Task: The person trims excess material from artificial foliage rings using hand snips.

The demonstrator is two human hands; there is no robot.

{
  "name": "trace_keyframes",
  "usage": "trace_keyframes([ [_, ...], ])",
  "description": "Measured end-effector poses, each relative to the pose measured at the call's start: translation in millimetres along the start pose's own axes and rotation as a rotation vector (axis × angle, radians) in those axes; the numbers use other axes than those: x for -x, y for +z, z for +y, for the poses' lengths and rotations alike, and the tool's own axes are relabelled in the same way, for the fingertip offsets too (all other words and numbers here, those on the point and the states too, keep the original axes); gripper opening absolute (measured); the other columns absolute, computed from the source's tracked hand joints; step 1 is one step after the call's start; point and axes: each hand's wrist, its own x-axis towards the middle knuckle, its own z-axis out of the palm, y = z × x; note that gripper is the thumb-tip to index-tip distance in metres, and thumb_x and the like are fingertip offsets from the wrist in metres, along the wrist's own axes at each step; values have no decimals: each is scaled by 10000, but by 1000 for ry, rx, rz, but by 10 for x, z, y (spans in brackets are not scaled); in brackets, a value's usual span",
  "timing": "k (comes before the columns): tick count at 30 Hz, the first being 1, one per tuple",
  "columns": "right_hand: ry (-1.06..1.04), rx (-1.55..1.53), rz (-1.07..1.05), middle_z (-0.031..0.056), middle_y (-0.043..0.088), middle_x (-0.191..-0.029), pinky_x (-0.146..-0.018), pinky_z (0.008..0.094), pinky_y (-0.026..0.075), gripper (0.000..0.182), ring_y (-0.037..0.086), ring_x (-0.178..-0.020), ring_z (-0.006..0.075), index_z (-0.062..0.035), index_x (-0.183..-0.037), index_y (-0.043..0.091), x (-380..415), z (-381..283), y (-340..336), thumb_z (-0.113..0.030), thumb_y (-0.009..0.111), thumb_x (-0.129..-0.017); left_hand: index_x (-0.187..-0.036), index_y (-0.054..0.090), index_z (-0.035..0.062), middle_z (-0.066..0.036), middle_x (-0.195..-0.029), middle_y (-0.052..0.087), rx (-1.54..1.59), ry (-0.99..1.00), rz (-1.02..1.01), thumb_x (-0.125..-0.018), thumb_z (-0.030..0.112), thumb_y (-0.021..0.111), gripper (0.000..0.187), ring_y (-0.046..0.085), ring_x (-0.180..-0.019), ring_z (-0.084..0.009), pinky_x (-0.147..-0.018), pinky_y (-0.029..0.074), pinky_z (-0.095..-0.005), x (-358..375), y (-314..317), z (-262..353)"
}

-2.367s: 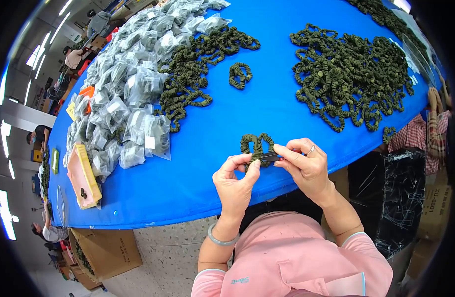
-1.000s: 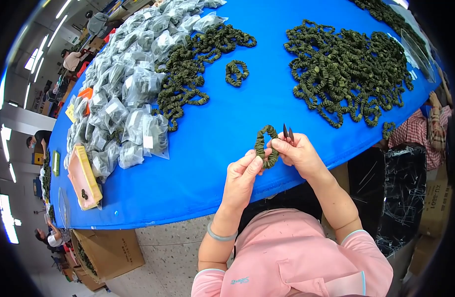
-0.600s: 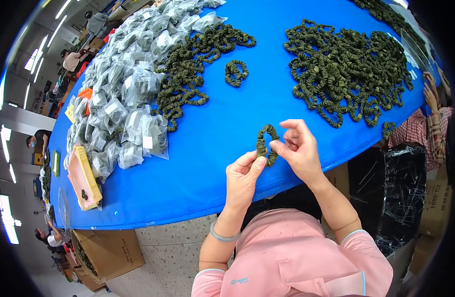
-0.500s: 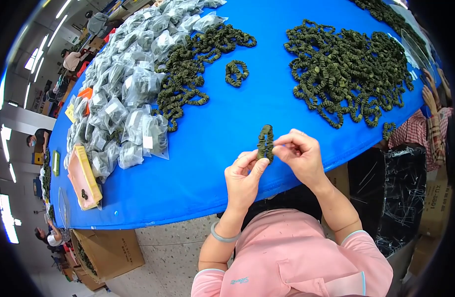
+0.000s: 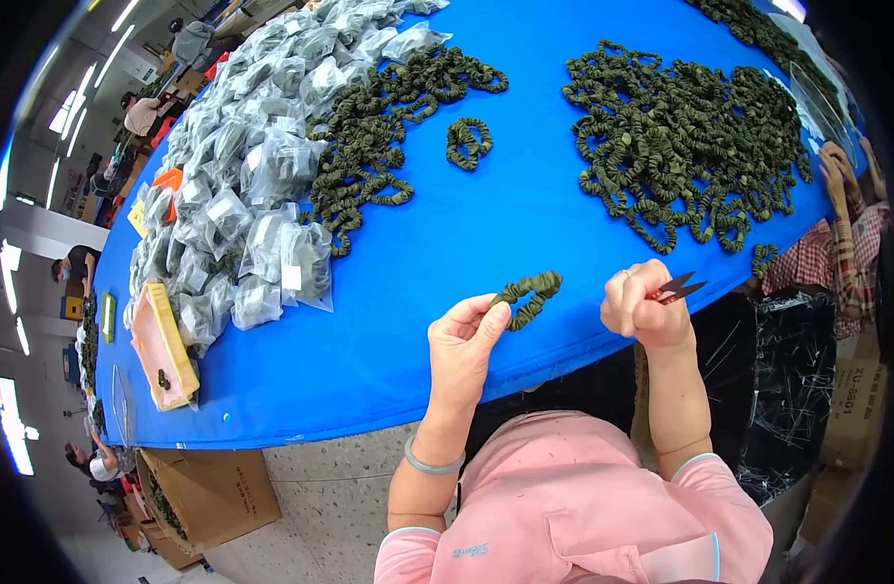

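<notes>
My left hand point(image 5: 462, 341) is closed, pinching one end of a dark green scrunchie point(image 5: 542, 285) between thumb and fingers. The scrunchie is held up as an open loop above the table's near edge. To its right, my right hand point(image 5: 649, 304) is wrapped round a pair of small thread snips point(image 5: 682, 288). Their dark blades point right, apart at the tips, and a bit of red handle shows at the palm. A gap separates the snips from the scrunchie. Beyond both hands, one single scrunchie point(image 5: 467, 144) lies on the blue table point(image 5: 408, 292).
A large heap of scrunchies point(image 5: 680, 146) lies at the right, a smaller pile point(image 5: 364, 161) left of centre. Many filled plastic bags point(image 5: 272, 161) cover the left side, near a yellow-rimmed tray point(image 5: 181, 365). Another person's hands point(image 5: 836, 175) are at the right edge. A carton point(image 5: 223, 496) stands below.
My right hand has moved right, away from the scrunchie, and the snips' blades now show. My left hand has tilted the scrunchie from upright to leaning right.
</notes>
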Motion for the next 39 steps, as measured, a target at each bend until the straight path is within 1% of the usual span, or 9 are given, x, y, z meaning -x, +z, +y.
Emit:
trace_keyframes([
  [2,9,-211,13,-38,420,-609,-451,210,262,175,310,-484,68,-76,-645,511,22,-19,-14,-10,616,-768,-945,655,-31,-51,-793,634,49,-54,-16,-825,26,663,133,523,-688,-83,-614,436,-184,4,6,-6],
  [4,29,-214,141,-40,423,-583,-469,188,302,252,324,-500,57,-59,-988,607,0,-74,-27,30,603,-751,-948,654,-28,-53,-802,636,65,-59,-16,-831,29,658,131,523,-691,-82,-620,435,-182,5,-1,-17],
  [7,48,552,384,-38,462,-599,-474,186,310,115,335,-506,51,-46,-898,614,-145,-1,273,-13,638,-791,-958,654,-18,-57,-827,640,102,-82,-24,-846,36,642,125,523,-700,-80,-637,433,-176,10,-6,-35],
  [12,227,776,206,-30,504,-625,-490,188,324,52,360,-525,47,-33,-837,618,-157,170,321,-48,662,-814,-946,656,-4,-59,-849,637,53,-12,14,-861,50,616,108,514,-704,-79,-652,431,-181,26,98,-51],
  [18,253,868,69,-15,534,-644,-501,190,329,64,384,-543,52,-17,-812,627,-184,110,418,-60,675,-810,-938,646,8,-61,-875,637,-362,245,-101,-877,64,581,105,513,-716,-83,-664,431,-192,2,76,4],
  [22,279,575,107,-16,520,-635,-510,194,338,76,395,-556,57,-28,-837,636,-231,206,288,-58,690,-793,-932,632,9,-63,-893,642,102,-77,-326,-884,75,568,104,520,-724,-91,-682,434,-203,31,16,-16],
  [28,213,732,176,2,541,-700,-515,184,337,106,420,-571,64,-29,-870,645,-208,161,418,-55,699,-782,-943,626,8,-69,-915,649,209,-46,-213,-891,76,558,109,528,-733,-93,-686,430,-201,50,17,-71],
  [32,-125,901,275,26,558,-790,-517,179,348,170,441,-590,71,-31,-925,680,-193,143,448,-22,711,-758,-946,625,9,-65,-908,648,64,63,-62,-896,78,551,112,523,-725,-90,-679,429,-200,69,65,-21],
  [39,-51,951,219,47,569,-856,-511,182,361,265,446,-602,80,-45,-980,706,-44,158,443,-4,735,-720,-966,612,6,-57,-887,633,20,137,-32,-901,75,541,119,517,-718,-88,-674,424,-202,82,103,-56],
])
